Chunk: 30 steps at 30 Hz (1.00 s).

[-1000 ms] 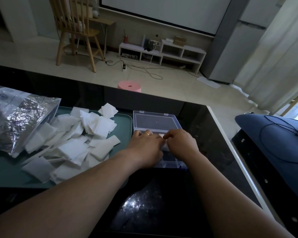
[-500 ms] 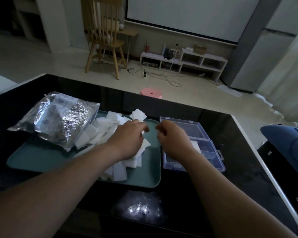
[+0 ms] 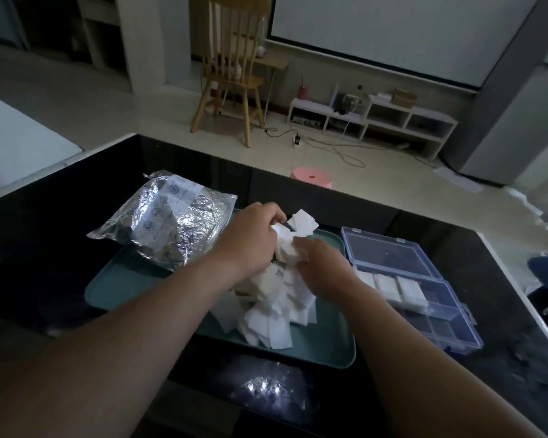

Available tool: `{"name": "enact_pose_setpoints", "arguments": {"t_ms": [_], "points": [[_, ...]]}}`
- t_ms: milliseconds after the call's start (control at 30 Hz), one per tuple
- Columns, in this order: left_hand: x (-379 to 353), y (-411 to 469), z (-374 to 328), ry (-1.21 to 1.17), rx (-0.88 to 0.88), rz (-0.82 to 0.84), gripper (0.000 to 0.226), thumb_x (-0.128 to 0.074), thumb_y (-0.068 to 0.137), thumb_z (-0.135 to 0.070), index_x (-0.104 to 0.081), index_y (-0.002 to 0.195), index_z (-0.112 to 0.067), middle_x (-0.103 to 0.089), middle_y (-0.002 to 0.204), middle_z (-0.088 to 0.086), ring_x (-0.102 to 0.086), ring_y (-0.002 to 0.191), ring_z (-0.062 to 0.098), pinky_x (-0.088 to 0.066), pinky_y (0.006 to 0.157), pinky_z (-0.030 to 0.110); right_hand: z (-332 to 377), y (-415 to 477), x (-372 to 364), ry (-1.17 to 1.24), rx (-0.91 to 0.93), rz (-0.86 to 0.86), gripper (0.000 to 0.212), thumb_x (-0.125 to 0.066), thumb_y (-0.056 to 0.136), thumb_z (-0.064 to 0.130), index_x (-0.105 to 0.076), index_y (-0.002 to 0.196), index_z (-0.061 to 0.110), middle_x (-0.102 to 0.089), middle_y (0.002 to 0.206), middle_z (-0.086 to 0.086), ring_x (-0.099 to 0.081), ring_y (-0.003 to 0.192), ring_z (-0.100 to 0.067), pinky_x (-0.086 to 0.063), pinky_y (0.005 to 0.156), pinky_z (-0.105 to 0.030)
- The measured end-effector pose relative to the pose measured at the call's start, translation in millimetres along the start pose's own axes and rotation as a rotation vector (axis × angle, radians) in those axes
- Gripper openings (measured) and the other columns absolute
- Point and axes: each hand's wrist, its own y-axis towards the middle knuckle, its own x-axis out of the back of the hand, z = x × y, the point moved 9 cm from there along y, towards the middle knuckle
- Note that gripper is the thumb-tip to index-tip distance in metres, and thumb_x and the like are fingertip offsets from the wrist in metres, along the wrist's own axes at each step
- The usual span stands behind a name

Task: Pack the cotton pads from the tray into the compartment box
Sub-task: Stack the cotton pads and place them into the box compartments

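Observation:
A heap of white square cotton pads (image 3: 271, 314) lies on the teal tray (image 3: 323, 349) on the black table. My left hand (image 3: 250, 235) and my right hand (image 3: 320, 257) are both over the far end of the heap, fingers curled round a bunch of pads (image 3: 285, 248) held between them. To the right of the tray stands the clear blue compartment box (image 3: 424, 314) with its lid (image 3: 389, 251) folded back. Its far row of compartments holds white pads (image 3: 399, 287); the near compartments look dark.
A crinkled silver foil bag (image 3: 168, 222) lies on the tray's far left corner. The glossy black table (image 3: 503, 368) ends close to the right of the box. Beyond it are a pink stool (image 3: 312, 177), a wooden chair (image 3: 231, 71) and a low white shelf (image 3: 370, 115).
Both hands have left the compartment box and moved left onto the tray. They now grip a bunch of pads at the far end of the heap. The camera has swung left.

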Motion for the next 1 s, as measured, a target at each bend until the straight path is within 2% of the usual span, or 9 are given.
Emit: {"name": "enact_pose_setpoints", "arguments": {"t_ms": [200,300,400,533,633,700,800,900,1000], "points": [[-2.5,-3.7,0.1,0.0,0.009,0.032,0.032,-0.047,0.098,-0.005,-0.065,0.119,-0.021,-0.061,0.117,-0.001,-0.06,0.105,0.017,-0.052,0.091,0.038,-17.8,-19.0,21.9,0.106,-0.082,-0.096,0.046,-0.04,0.107,0.016,-0.057,0.147,0.031,-0.069,0.13,-0.005,-0.069,0.106,-0.025,-0.058,0.089,-0.04],[-18.7,-5.6,-4.7,-0.102,0.077,0.089,0.022,-0.051,0.099,-0.012,-0.065,0.113,-0.022,-0.067,0.109,-0.004,-0.065,0.095,0.014,-0.054,0.079,0.031,-24.9,-31.5,37.7,0.212,-0.103,-0.171,0.042,-0.041,0.106,0.018,-0.064,0.139,0.031,-0.072,0.111,-0.003,-0.068,0.088,-0.02,-0.06,0.079,-0.041],[-46.6,-13.8,-2.5,-0.482,0.298,0.187,0.008,-0.058,0.101,-0.021,-0.061,0.1,-0.014,-0.071,0.102,0.009,-0.072,0.087,0.024,-0.062,0.08,0.039,-20.0,-47.6,52.3,0.27,-0.092,-0.247,0.035,-0.042,0.105,0.018,-0.07,0.124,0.027,-0.07,0.091,0.004,-0.064,0.077,-0.016,-0.056,0.07,-0.041],[-78.6,-34.3,-14.8,-1.113,0.567,0.372,0.04,-0.06,0.102,-0.043,-0.071,0.108,-0.005,-0.071,0.101,0.015,-0.072,0.09,0.028,-0.063,0.086,0.043,8.9,-67.0,61.7,0.378,0.017,-0.301,0.022,-0.047,0.106,0.026,-0.068,0.107,0.031,-0.067,0.088,0.016,-0.063,0.081,-0.004,-0.056,0.073,-0.034],[-74.8,-33.5,-14.3,-1.228,0.578,0.338,0.029,-0.058,0.104,-0.033,-0.075,0.103,-0.01,-0.076,0.089,0.006,-0.074,0.079,0.016,-0.063,0.072,0.036,21.1,-68.9,58.7,0.412,0.068,-0.283,0.016,-0.052,0.106,0.04,-0.061,0.101,0.028,-0.068,0.091,0.014,-0.065,0.086,-0.002,-0.056,0.076,-0.032],[-70.0,-32.2,-7.1,-1.226,0.61,0.281,0.024,-0.058,0.103,-0.024,-0.072,0.1,-0.004,-0.074,0.08,0.007,-0.073,0.071,0.015,-0.062,0.065,0.032,20.6,-65.2,56.5,0.496,0.086,-0.225,0.019,-0.058,0.102,0.048,-0.061,0.102,0.029,-0.069,0.097,0.016,-0.064,0.091,0.005,-0.05,0.076,-0.023],[-64.4,-28.6,4.2,-1.276,0.649,0.216,0.019,-0.059,0.1,-0.013,-0.065,0.1,0.005,-0.065,0.082,0.017,-0.069,0.074,0.024,-0.064,0.073,0.038,7.7,-56.8,60.0,0.606,0.053,-0.191,0.023,-0.058,0.101,0.047,-0.066,0.097,0.025,-0.07,0.09,0.009,-0.064,0.079,-0.001,-0.046,0.07,-0.025],[-59.2,-24.7,14.6,-1.273,0.679,0.164,0.013,-0.06,0.099,-0.011,-0.063,0.1,0.001,-0.065,0.087,0.021,-0.067,0.073,0.029,-0.065,0.073,0.039,-9.1,-50.0,46.5,0.33,-0.018,-0.114,0.019,-0.066,0.096,0.044,-0.062,0.097,0.026,-0.067,0.091,0.009,-0.062,0.082,-0.012,-0.048,0.068,-0.03],[-58.5,-21.8,17.2,-1.284,0.706,0.162,0.009,-0.063,0.099,-0.012,-0.063,0.1,-0.004,-0.065,0.093,0.023,-0.065,0.075,0.029,-0.065,0.069,0.035,-11.7,-52.1,9.1,0.053,-0.018,0.092,0.041,-0.075,0.086,0.057,-0.056,0.108,0.028,-0.06,0.111,0.008,-0.059,0.098,-0.015,-0.05,0.08,-0.036]]}}
